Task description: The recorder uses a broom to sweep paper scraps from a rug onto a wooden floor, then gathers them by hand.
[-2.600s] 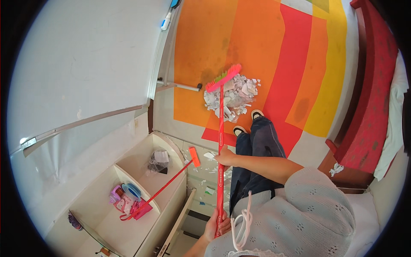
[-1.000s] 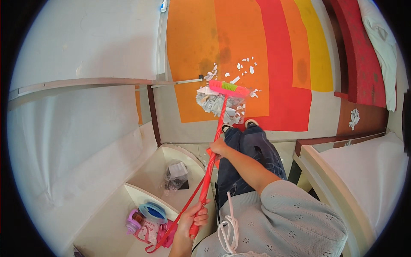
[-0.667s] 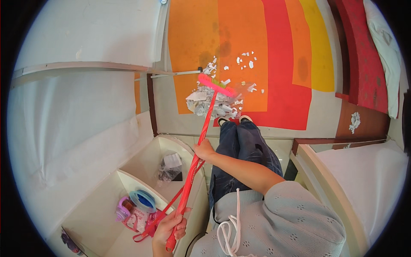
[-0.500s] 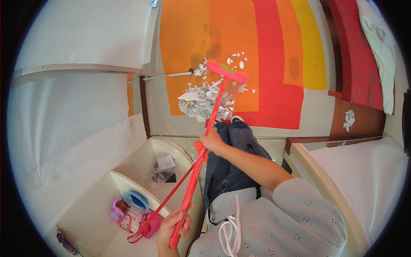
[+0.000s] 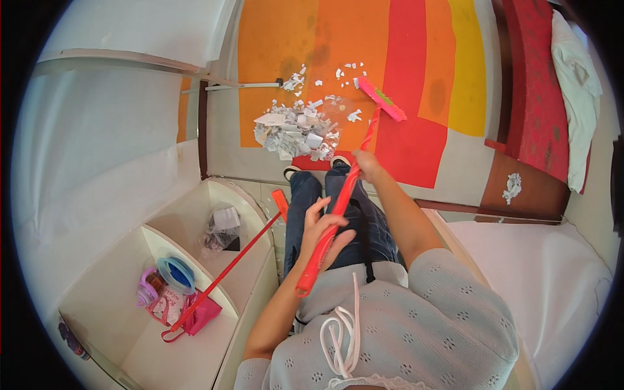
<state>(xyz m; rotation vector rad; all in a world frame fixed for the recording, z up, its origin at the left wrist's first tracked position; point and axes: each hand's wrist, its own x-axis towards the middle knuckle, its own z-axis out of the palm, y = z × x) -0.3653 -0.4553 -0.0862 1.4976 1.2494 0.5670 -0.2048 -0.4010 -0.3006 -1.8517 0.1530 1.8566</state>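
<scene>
My right hand (image 5: 367, 165) is closed round the upper shaft of a broom with a red handle (image 5: 346, 195). Lower down, my left hand (image 5: 318, 227) lies against the handle with its fingers spread, not wrapped round it. The broom's pink head (image 5: 381, 99) is on the orange and red mat, bristles partly green. To the left of the head lies a heap of torn paper scraps (image 5: 296, 132), just beyond my shoes. Smaller paper bits (image 5: 294, 80) are scattered farther off on the mat.
A thin red stick with an orange end (image 5: 227, 268) leans across a cream curved shelf unit (image 5: 263, 224). The shelf holds a pink bag (image 5: 201, 315), a blue round container (image 5: 175, 273) and a plastic bag (image 5: 218, 237). More scraps (image 5: 512, 187) lie right on brown flooring.
The broom head has swung right, away from the heap. My left hand has moved up and right with the handle, its fingers loosened from a grip. My right hand has moved farther away and right.
</scene>
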